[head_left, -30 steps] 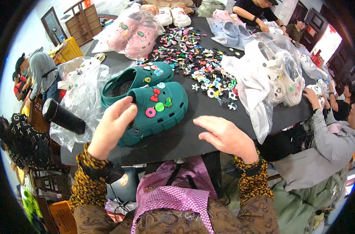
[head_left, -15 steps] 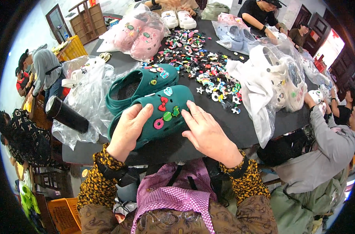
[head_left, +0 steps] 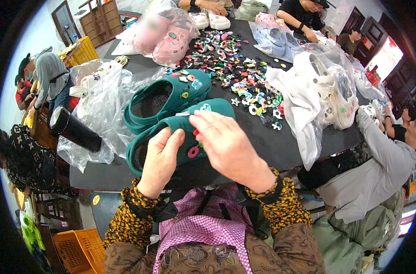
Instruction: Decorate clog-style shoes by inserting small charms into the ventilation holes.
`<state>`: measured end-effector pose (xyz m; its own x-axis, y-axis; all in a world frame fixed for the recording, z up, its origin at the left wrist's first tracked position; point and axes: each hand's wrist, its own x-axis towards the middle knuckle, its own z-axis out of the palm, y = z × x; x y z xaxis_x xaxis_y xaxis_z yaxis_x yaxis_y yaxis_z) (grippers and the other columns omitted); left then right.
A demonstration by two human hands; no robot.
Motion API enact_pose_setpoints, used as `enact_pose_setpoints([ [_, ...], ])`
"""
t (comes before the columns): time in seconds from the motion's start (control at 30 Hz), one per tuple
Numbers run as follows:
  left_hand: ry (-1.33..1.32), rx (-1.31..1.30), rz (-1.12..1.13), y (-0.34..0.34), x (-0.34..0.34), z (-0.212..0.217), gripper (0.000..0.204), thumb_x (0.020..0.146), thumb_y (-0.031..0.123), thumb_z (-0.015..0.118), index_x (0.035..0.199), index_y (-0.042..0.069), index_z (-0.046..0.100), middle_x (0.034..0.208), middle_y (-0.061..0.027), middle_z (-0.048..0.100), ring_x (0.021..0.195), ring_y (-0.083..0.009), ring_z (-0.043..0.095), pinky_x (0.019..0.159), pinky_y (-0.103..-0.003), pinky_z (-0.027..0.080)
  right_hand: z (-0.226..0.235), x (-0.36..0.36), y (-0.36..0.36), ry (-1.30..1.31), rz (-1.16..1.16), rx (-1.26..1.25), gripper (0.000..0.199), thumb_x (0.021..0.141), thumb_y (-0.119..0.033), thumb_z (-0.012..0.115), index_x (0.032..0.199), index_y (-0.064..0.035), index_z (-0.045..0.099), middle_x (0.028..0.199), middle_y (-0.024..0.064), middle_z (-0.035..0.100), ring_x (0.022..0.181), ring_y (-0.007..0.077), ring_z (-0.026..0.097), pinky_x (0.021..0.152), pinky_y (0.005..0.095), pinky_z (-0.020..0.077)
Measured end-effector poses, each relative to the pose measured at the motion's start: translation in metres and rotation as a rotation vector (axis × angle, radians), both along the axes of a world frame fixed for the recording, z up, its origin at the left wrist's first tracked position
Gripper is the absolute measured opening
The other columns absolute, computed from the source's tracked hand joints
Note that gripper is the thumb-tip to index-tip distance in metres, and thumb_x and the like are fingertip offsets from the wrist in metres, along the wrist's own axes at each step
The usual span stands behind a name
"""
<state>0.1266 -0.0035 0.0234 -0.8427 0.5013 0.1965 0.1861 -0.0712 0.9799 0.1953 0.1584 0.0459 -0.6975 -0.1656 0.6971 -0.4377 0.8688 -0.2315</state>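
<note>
A pair of dark green clogs lies on the black table in front of me. My left hand (head_left: 162,157) grips the near clog (head_left: 164,125) at its side, thumb uppermost and the other fingers hidden. My right hand (head_left: 228,148) is closed over that clog's upper, its bent fingers touching near the strap. Whatever is between those fingertips is hidden. Part of a red charm and a pink ring charm (head_left: 193,151) show beneath the right hand; a light blue charm (head_left: 205,108) sits beyond it. Colourful charms also decorate the far clog (head_left: 173,93).
Loose shoe charms (head_left: 235,68) spread across the table's middle. Bagged pink clogs (head_left: 173,43) stand at the far left, bagged white clogs (head_left: 327,91) at the right. A black cylinder (head_left: 75,129) lies on clear plastic (head_left: 112,121) at the left. Other people work around the table.
My right hand has moved left and up over the near clog, covering most of its charms, and its fingers have bent. My left hand keeps its grip, shifted slightly right.
</note>
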Motion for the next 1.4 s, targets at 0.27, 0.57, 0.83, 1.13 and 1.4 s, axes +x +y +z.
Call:
enact_pose_setpoints([
  [0.27, -0.002, 0.028, 0.005, 0.003, 0.001, -0.005, 0.018, 0.095, 0.013, 0.052, 0.083, 0.0, 0.054, 0.075, 0.0045, 0.05, 0.07, -0.0039, 0.042, 0.06, -0.021, 0.038, -0.024, -0.009, -0.015, 0.199, -0.085, -0.076, 0.032, 0.078, -0.003, 0.062, 0.109, 0.003, 0.056, 0.098, 0.0142, 0.057, 0.092, 0.029, 0.056, 0.084, 0.0368, 0.0472],
  [0.57, 0.056, 0.013, -0.007, 0.005, -0.008, -0.001, 0.02, 0.096, 0.015, 0.052, 0.084, -0.001, 0.054, 0.073, 0.0039, 0.05, 0.071, -0.0045, 0.041, 0.062, -0.022, 0.038, -0.018, -0.058, -0.021, 0.323, -0.215, -0.005, 0.015, 0.081, -0.012, 0.06, 0.094, -0.0066, 0.055, 0.074, 0.0039, 0.052, 0.073, 0.022, 0.053, 0.064, 0.0347, 0.0438],
  [0.83, 0.016, 0.005, -0.018, 0.002, -0.013, -0.002, 0.022, 0.095, 0.015, 0.052, 0.08, 0.0, 0.053, 0.072, 0.0046, 0.05, 0.07, -0.0044, 0.042, 0.062, -0.023, 0.038, -0.024, -0.067, -0.018, 0.379, -0.13, -0.112, 0.013, 0.082, -0.009, 0.061, 0.094, -0.0055, 0.055, 0.066, 0.0047, 0.054, 0.06, 0.0227, 0.055, 0.058, 0.0362, 0.0441],
  [1.13, -0.044, 0.007, -0.054, 0.004, -0.026, 0.001, 0.018, 0.095, 0.015, 0.051, 0.088, -0.001, 0.058, 0.077, 0.006, 0.051, 0.072, -0.0032, 0.042, 0.063, -0.021, 0.038, -0.026, -0.06, -0.017, 0.355, -0.045, -0.385, 0.011, 0.088, -0.007, 0.059, 0.098, -0.0025, 0.058, 0.073, 0.009, 0.061, 0.061, 0.0243, 0.06, 0.057, 0.0337, 0.0478],
  [1.4, -0.113, 0.092, -0.069, 0.008, -0.027, -0.004, 0.018, 0.096, 0.017, 0.051, 0.093, 0.001, 0.059, 0.083, 0.0057, 0.053, 0.077, -0.0033, 0.044, 0.069, -0.021, 0.039, -0.033, -0.038, -0.006, 0.249, -0.034, -0.273, 0.013, 0.087, -0.009, 0.06, 0.098, -0.0032, 0.057, 0.081, 0.0119, 0.061, 0.069, 0.0273, 0.062, 0.061, 0.038, 0.0498],
])
